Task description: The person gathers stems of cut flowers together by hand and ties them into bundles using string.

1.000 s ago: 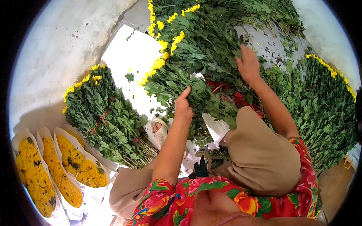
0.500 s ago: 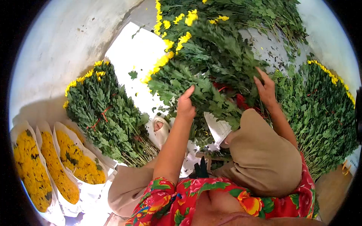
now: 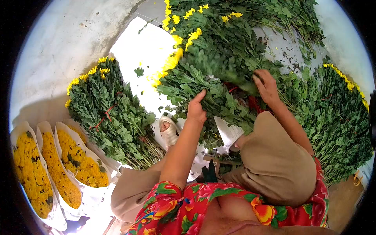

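Note:
My left hand (image 3: 197, 107) is closed around a bunch of yellow chrysanthemums (image 3: 188, 82), thumb on top. The flower heads point to the upper left and the leafy stems cross above my lap. My right hand (image 3: 268, 88), to the right of that bunch, is closed on a leafy chrysanthemum stem (image 3: 219, 66), smeared by motion and slanting left over the bunch. Red ties (image 3: 254, 105) show between my hands, near my knee. Just beyond lies a pile of more chrysanthemums (image 3: 231, 39).
A tied chrysanthemum bundle (image 3: 113, 117) leans at the left; a larger stack (image 3: 333, 121) stands at the right. White-wrapped bunches of yellow flowers (image 3: 31, 176) sit at the lower left. A white sheet (image 3: 137, 43) with loose leaves covers the floor. A wall (image 3: 74, 35) rises at the left.
My right hand has moved a little left and up, and its leafy stem has come down toward the bunch. My left hand keeps its hold, shifting only slightly.

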A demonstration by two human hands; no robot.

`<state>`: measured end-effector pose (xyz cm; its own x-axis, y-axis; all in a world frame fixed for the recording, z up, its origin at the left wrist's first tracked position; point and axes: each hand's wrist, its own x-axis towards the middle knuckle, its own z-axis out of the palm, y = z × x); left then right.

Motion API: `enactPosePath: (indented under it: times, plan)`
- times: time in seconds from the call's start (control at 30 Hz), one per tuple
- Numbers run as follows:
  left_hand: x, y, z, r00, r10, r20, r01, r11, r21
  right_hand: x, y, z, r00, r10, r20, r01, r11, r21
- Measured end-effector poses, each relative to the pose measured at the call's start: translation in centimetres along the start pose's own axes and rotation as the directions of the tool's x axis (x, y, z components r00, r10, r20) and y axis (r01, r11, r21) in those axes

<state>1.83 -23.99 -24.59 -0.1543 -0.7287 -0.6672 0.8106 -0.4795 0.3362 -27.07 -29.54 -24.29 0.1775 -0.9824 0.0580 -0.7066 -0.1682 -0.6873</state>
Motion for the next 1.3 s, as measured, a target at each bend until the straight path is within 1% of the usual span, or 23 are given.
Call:
enactPosePath:
  times: [0.03,0.07,0.13,0.17,0.23,0.27,0.33,0.37,0.43,0.5,0.57,0.6,0.63,0.7,0.77,0.87,0.93,0.97,1.03,1.07,1.1,1.17,1.3]
  plan:
    - [0.1,-0.2,-0.3,1.000,-0.010,0.025,0.011,1.000,-0.023,1.0,0.9,0.8,0.987,-0.118,-0.113,0.095,0.978,-0.187]
    - [0.3,-0.3,-0.7,1.000,-0.022,0.022,0.022,1.000,-0.015,1.9,1.8,1.8,0.986,-0.118,-0.114,0.095,0.978,-0.187]
    - [0.5,-0.3,-0.7,1.000,-0.018,0.018,0.018,1.000,-0.003,3.4,3.0,3.3,0.997,-0.022,-0.079,-0.018,0.878,-0.478]
    - [0.6,-0.2,-0.7,1.000,-0.014,0.015,0.014,1.000,0.008,4.0,3.1,3.0,0.996,-0.022,-0.084,-0.021,0.879,-0.477]
    - [0.5,0.1,-0.3,1.000,0.001,0.010,-0.001,0.999,0.033,5.6,1.6,1.7,0.949,0.280,0.142,-0.177,0.851,-0.495]
    - [0.3,0.2,-0.1,1.000,0.012,0.001,-0.012,0.999,0.052,5.6,1.8,1.6,0.949,0.281,0.143,-0.178,0.851,-0.494]
    - [0.4,0.3,-0.3,1.000,0.006,0.008,-0.006,0.999,0.035,5.6,2.5,0.7,0.947,0.304,0.101,-0.279,0.938,-0.205]
    - [0.5,0.3,-0.4,1.000,0.000,0.014,0.000,1.000,0.018,5.3,2.8,0.1,0.948,0.300,0.103,-0.274,0.938,-0.211]
    - [0.3,0.2,-0.3,1.000,0.005,0.013,-0.005,1.000,0.016,4.0,2.3,-1.7,0.961,0.269,0.064,-0.268,0.963,-0.014]
    - [0.3,0.4,-0.2,1.000,0.009,0.013,-0.010,1.000,0.022,2.2,2.8,-1.7,0.983,0.184,0.023,-0.184,0.983,0.009]
    - [0.3,0.3,-0.2,0.999,0.026,0.025,-0.026,1.000,0.014,0.4,0.5,-2.7,0.968,0.238,0.079,-0.250,0.941,0.226]
    - [0.4,0.3,-0.4,0.999,0.025,0.025,-0.025,1.000,0.011,-0.4,3.1,-2.1,0.955,0.284,0.080,-0.288,0.957,0.034]
    - [0.7,0.4,-0.7,1.000,-0.004,0.012,0.004,1.000,0.001,-0.9,4.9,-1.4,0.955,0.286,0.082,-0.289,0.957,0.029]
    - [0.9,0.2,-0.9,0.999,-0.040,0.002,0.040,0.999,-0.009,-1.2,6.2,-0.8,0.879,0.451,0.156,-0.455,0.890,-0.007]
    - [1.0,-0.1,-0.9,1.000,-0.019,0.013,0.019,1.000,-0.004,-0.3,5.7,-0.7,0.884,0.429,0.185,-0.421,0.903,-0.084]
    - [1.2,-0.2,-0.7,0.999,-0.024,0.027,0.024,1.000,0.014,2.1,6.0,0.6,0.912,0.402,0.077,-0.396,0.915,-0.082]
    - [1.3,-0.1,-0.4,0.999,-0.041,0.003,0.041,0.999,0.027,3.4,7.7,2.4,0.931,0.365,0.003,-0.364,0.928,0.072]
    - [1.4,0.0,-0.1,0.998,-0.058,-0.023,0.059,0.997,0.041,3.2,7.6,2.1,0.931,0.364,0.001,-0.363,0.929,0.074]
    - [1.5,0.2,0.0,0.999,-0.040,0.015,0.039,0.998,0.044,3.5,2.9,-0.2,0.944,0.291,-0.157,-0.302,0.952,-0.049]
    - [1.5,0.2,0.0,0.998,-0.027,0.051,0.025,0.999,0.041,3.1,2.6,-0.7,0.972,0.052,-0.227,-0.092,0.981,-0.172]
    - [1.5,0.3,0.1,0.999,-0.023,0.047,0.021,0.999,0.039,2.7,2.1,-0.8,0.974,0.049,-0.223,-0.088,0.982,-0.169]
    - [1.3,0.5,0.6,0.998,-0.011,0.066,0.007,0.998,0.060,1.7,0.3,-0.9,0.952,-0.087,-0.295,0.093,0.996,0.005]
    - [1.4,0.5,1.3,0.997,-0.018,0.081,0.012,0.997,0.076,0.2,-5.5,-2.0,0.988,-0.033,-0.150,0.039,0.999,0.038]
